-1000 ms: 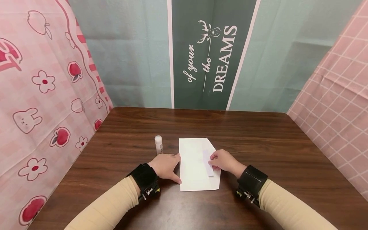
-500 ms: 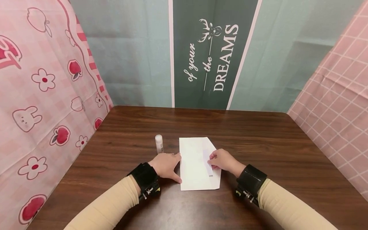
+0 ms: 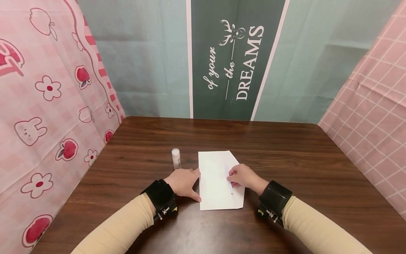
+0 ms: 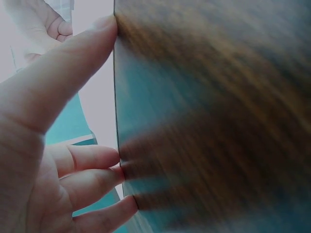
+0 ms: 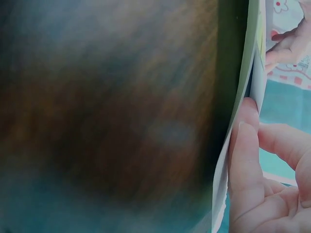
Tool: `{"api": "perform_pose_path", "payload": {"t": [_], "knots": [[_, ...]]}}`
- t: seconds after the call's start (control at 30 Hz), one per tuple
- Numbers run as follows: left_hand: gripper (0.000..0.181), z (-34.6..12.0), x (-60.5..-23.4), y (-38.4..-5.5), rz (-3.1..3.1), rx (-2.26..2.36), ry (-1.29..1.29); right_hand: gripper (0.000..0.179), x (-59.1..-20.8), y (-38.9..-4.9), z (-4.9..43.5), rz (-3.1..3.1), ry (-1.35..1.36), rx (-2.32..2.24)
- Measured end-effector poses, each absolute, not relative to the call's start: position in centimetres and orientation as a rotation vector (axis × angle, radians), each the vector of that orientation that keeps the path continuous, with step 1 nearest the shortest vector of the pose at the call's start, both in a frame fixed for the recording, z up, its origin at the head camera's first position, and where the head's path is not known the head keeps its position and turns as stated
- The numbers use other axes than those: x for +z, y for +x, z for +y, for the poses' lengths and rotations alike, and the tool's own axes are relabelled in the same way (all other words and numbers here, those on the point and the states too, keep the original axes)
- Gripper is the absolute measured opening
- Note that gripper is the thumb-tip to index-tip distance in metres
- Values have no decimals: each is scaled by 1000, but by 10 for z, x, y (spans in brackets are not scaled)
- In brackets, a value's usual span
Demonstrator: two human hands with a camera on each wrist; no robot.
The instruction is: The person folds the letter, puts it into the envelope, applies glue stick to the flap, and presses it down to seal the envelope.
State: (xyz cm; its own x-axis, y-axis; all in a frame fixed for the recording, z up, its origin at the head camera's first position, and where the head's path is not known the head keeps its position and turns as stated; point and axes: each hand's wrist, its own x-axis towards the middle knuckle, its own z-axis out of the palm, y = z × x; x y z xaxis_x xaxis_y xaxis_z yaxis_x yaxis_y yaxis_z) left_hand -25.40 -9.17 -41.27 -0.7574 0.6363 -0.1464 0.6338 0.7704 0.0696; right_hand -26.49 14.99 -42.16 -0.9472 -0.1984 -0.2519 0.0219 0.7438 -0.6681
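Observation:
A white sheet of paper (image 3: pixel 214 181), its right-hand corners cut at a slant, lies on the table. My left hand (image 3: pixel 183 181) rests at its left edge, thumb and fingers spread; the left wrist view shows the fingertips (image 4: pixel 129 203) along that edge. Over the right part of the sheet, my right hand (image 3: pixel 245 175) pinches a narrow pale paper flap (image 3: pixel 226 170), now seen almost edge-on. In the right wrist view its thumb and fingers meet at the paper layers (image 5: pixel 255 87). Whether the flap is part of the sheet, I cannot tell.
A white glue stick (image 3: pixel 176 158) stands upright just beyond my left hand. Brown wood-grain tabletop (image 3: pixel 285 148) surrounds the paper. A green curtain (image 3: pixel 142 70) hangs behind the table, with pink patterned cloths (image 3: pixel 47 113) at the sides.
My right hand has shifted slightly left over the sheet. The pale flap it pinches has tipped up and looks narrower than before. My left hand and the glue stick have stayed in place.

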Motion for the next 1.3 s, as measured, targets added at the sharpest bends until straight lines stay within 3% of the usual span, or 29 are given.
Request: {"api": "perform_pose_path", "payload": {"t": [1.3], "knots": [[84,-91,-414,-253,2817,9,1025,16,-430,-268,150,2429,-54,-1260]]}}
